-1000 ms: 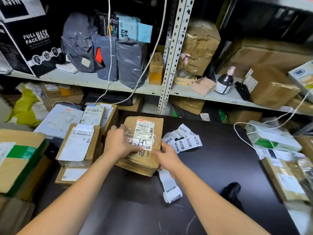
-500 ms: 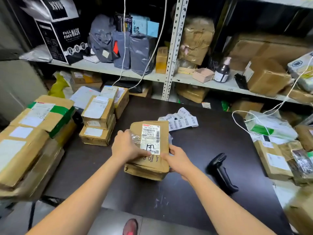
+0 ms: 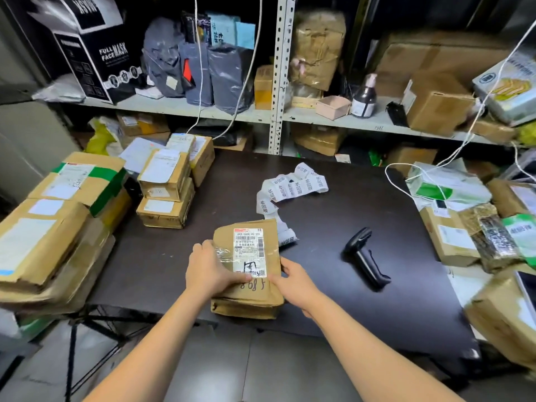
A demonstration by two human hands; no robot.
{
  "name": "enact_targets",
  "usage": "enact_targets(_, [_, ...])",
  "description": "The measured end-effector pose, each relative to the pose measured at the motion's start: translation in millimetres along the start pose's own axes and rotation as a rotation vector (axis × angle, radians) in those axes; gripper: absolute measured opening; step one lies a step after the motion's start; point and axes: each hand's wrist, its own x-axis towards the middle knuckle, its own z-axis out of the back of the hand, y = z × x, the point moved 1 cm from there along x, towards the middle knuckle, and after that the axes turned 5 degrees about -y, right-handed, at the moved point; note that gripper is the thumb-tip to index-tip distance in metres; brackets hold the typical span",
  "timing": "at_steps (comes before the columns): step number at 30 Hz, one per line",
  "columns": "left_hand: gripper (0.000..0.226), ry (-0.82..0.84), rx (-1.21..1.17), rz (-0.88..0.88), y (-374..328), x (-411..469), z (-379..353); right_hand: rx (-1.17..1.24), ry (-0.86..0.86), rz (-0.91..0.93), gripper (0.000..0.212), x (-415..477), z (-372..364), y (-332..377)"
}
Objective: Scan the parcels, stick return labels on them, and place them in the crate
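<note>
Obs.: a flat brown kraft-paper parcel (image 3: 249, 291) lies at the near edge of the dark matt table (image 3: 333, 309), with its white printed shipping label (image 3: 249, 252) facing up. We cannot tell whether its underside bears on the table or is raised a little. Grip: our left hand (image 3: 207, 271) lies over the parcel's left side, fingers wrapped over the left edge and thumb laid across the top towards the label, so it is grasping the parcel. Our right hand (image 3: 293, 281) pinches the near right corner, thumb on top, fingers along the side below. Neither hand is free. The parcel's long axis runs away from us, nearly straight. Key relation: the black pistol-shaped handheld scanner (image 3: 364, 258) lies on its side on the table to the right of the parcel, apart from it, with nothing between; it is clearly nearer the right hand than the left. The crumpled strip of white return labels (image 3: 290, 187) with black print lies beyond the parcel, and its tail runs down to the parcel's far right corner, touching it or tucked under it; we cannot tell which. Judgement: the scan step is in hand, and we see no return label on the parcel. We expect the right hand must let go and reach rightward for the scanner while the left hand steadies the parcel label-up. No crate is in view, so we cannot say which way placement goes
</note>
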Motion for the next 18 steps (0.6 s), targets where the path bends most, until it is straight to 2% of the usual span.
enact_targets(4, [0.133,0.016,-0.030,-0.036,6.3,9.3,-6.2,-0.004,-0.105,-0.035,0.024,1.4,3.8,-1.7])
enact_targets(5, [0.137,0.025,-0.044,-0.033,7.6,11.3,-8.0,-0.032,-0.174,-0.050,0.020,3.6,7.9,-1.4])
enact_targets(8, [0.142,0.057,-0.063,-0.014,9.6,17.1,-11.2,-0.198,-0.451,-0.025,0.027,16.0,29.9,-1.5])
enact_targets(11, [0.142,0.065,-0.056,0.011,5.7,17.4,-14.2,-0.300,-0.663,-0.073,0.011,27.7,64.1,-7.5])
enact_targets(16, [0.138,0.036,-0.077,0.044,-5.1,18.3,-24.8,-0.687,-0.795,-0.222,0.040,52.4,123.8,-29.3])
enact_targets(18, [0.137,0.035,-0.088,0.054,-9.2,19.3,-29.0,-0.747,-0.815,-0.284,0.052,63.3,141.8,-38.6])
